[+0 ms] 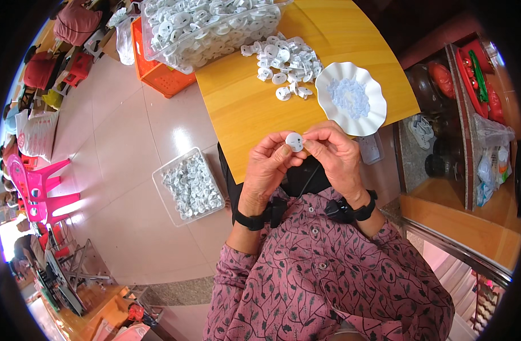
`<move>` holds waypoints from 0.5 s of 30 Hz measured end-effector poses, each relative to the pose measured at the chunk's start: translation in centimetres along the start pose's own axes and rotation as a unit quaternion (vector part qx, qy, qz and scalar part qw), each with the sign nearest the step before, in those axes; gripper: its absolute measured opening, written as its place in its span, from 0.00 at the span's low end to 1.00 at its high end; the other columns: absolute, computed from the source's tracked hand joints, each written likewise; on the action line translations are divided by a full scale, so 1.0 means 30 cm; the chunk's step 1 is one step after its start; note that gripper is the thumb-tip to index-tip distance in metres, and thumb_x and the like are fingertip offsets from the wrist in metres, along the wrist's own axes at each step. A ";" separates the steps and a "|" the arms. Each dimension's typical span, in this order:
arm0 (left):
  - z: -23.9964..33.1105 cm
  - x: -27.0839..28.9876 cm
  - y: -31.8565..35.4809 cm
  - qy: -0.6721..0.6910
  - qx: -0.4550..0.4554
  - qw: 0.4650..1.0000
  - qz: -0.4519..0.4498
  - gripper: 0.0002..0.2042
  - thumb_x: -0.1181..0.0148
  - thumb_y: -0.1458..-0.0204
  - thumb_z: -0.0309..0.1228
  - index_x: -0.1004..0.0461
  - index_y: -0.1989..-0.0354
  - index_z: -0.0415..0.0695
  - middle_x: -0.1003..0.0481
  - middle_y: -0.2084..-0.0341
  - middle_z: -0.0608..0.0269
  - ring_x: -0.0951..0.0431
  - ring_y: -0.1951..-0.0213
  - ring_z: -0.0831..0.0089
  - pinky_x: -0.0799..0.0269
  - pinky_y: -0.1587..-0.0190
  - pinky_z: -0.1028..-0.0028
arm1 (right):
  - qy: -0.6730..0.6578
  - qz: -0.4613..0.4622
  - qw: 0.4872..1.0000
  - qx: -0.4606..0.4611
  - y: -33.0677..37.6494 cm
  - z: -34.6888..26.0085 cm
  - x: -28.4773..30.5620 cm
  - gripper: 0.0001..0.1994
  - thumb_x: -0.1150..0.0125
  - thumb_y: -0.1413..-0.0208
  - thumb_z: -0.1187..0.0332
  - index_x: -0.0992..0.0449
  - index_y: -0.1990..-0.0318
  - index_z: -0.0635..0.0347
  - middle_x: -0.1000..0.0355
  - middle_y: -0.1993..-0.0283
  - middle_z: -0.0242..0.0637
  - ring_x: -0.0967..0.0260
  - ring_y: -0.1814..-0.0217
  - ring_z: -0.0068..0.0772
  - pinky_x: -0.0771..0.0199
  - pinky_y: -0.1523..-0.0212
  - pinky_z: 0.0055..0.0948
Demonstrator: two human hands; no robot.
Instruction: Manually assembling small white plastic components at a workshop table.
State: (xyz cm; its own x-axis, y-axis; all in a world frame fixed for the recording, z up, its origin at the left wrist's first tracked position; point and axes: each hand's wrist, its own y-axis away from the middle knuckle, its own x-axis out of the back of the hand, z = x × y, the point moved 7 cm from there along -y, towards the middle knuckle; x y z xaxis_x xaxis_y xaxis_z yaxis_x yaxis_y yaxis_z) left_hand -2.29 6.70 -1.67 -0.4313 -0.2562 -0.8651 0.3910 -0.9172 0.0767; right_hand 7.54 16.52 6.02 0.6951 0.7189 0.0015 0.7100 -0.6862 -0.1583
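Over the table's near edge, my left hand point(270, 162) pinches a small round white plastic part point(294, 141) with small dark marks on its face. My right hand point(335, 153) is closed at the part's right edge, thumb and forefinger pressed together; whatever is between them is too small to make out. Just beyond my right hand stands a white scalloped dish point(377, 105) holding a layer of small pale bluish translucent pieces point(349, 98). A loose pile of similar white plastic parts point(289, 61) lies on the yellow wooden table point(237, 108), left of the dish.
A large clear bin point(215, 34) heaped with white parts stands at the far left, by an orange crate point(158, 77). On the tiled floor sits a clear tub point(192, 184) of white parts. Pink stools point(38, 187) are far left; a shelf point(465, 131) stands right.
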 end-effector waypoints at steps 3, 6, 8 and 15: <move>-0.002 -0.007 0.001 -0.013 0.002 1.000 0.008 0.14 0.39 0.40 0.24 0.28 0.47 0.33 0.21 0.59 0.52 0.17 0.59 0.64 0.16 0.55 0.71 | -0.016 -0.011 1.000 -0.007 -0.005 -0.005 -0.010 0.04 0.36 0.40 0.77 0.22 0.60 0.67 0.29 0.58 0.34 0.26 0.59 0.22 0.23 0.58 0.21; 0.000 -0.012 0.003 -0.024 0.005 1.000 0.014 0.15 0.38 0.41 0.24 0.28 0.47 0.33 0.21 0.59 0.52 0.17 0.59 0.65 0.16 0.55 0.71 | -0.007 -0.007 1.000 -0.002 -0.002 0.006 -0.008 0.03 0.36 0.41 0.76 0.21 0.62 0.68 0.31 0.57 0.33 0.28 0.58 0.21 0.24 0.56 0.21; -0.001 -0.011 0.003 -0.026 0.006 1.000 0.016 0.15 0.38 0.41 0.25 0.28 0.47 0.32 0.21 0.59 0.52 0.17 0.58 0.65 0.16 0.55 0.71 | -0.011 -0.001 1.000 -0.018 -0.001 0.010 -0.008 0.04 0.35 0.41 0.75 0.20 0.63 0.68 0.31 0.56 0.33 0.29 0.57 0.20 0.24 0.56 0.21; -0.003 -0.007 0.004 -0.038 0.008 0.999 0.027 0.15 0.38 0.41 0.24 0.27 0.47 0.33 0.21 0.58 0.52 0.17 0.58 0.66 0.16 0.55 0.71 | 0.007 0.000 1.000 -0.021 -0.001 0.014 -0.008 0.05 0.33 0.42 0.74 0.19 0.64 0.67 0.31 0.57 0.33 0.29 0.58 0.20 0.25 0.56 0.21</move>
State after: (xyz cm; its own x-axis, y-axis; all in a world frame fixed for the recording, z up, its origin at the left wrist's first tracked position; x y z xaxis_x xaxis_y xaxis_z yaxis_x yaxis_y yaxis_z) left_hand -2.09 6.68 -1.53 -0.4704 -0.3280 -0.8192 0.4026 -0.9059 0.1316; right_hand 7.30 16.43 5.61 0.6971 0.7168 0.0161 0.7133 -0.6912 -0.1160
